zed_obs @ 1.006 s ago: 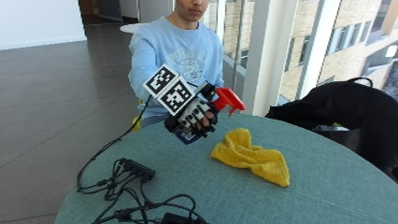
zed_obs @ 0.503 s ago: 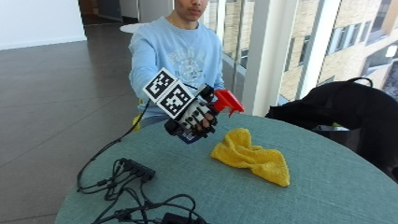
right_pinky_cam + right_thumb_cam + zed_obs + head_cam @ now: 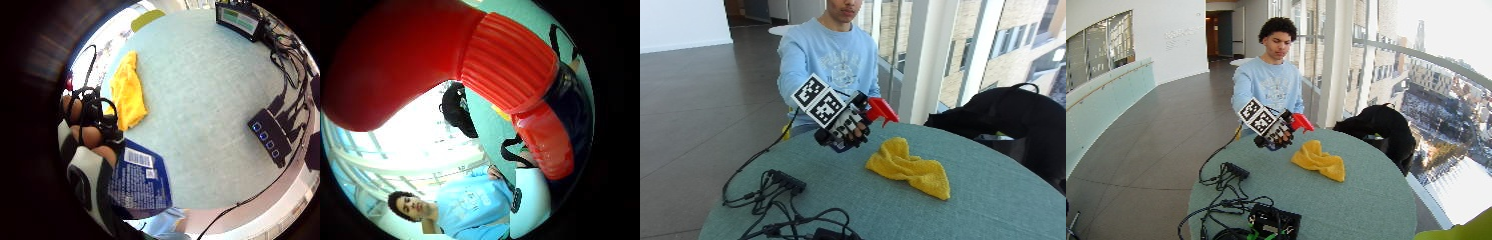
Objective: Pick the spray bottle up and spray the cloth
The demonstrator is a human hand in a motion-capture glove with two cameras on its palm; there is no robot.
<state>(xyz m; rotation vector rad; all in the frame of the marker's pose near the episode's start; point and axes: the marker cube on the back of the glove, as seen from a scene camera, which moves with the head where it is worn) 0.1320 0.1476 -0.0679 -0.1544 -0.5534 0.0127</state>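
Gloved right hand (image 3: 846,127) grips the red-topped dark-blue plastic spray bottle (image 3: 869,114) aloft, nozzle toward the crumpled yellow cloth (image 3: 909,167) at four o'clock.

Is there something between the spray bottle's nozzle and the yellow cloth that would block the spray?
Nothing visible does. The right hand holds the spray bottle above the table, and only bare tabletop lies between it and the yellow cloth.
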